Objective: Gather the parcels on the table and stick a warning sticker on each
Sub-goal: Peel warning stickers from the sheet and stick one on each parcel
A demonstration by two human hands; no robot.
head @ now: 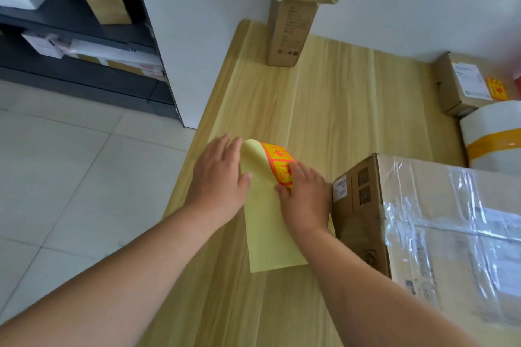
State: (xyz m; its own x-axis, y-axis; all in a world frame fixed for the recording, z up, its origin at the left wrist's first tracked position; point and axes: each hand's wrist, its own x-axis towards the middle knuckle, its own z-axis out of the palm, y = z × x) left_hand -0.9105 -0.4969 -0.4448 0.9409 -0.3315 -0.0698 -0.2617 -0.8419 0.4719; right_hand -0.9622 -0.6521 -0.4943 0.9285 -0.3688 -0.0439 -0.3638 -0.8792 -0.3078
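Our orange-and-yellow warning sticker (279, 162) curls up off its pale yellow backing sheet (267, 236) on the light wooden table (324, 98). Right hand (306, 197) pinches its edge, left hand (220, 180) presses the sheet flat-fingered. The big taped cardboard box (423, 220) sits just beside.

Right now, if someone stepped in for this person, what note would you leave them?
Left hand flat on the sheet, holding it on the table.
Right hand pinches a sticker at the sheet's curled top, peeling it.
Done: small box, far right, already stickered.
Left: big box beside the right hand, white parcel and tall box show no sticker.
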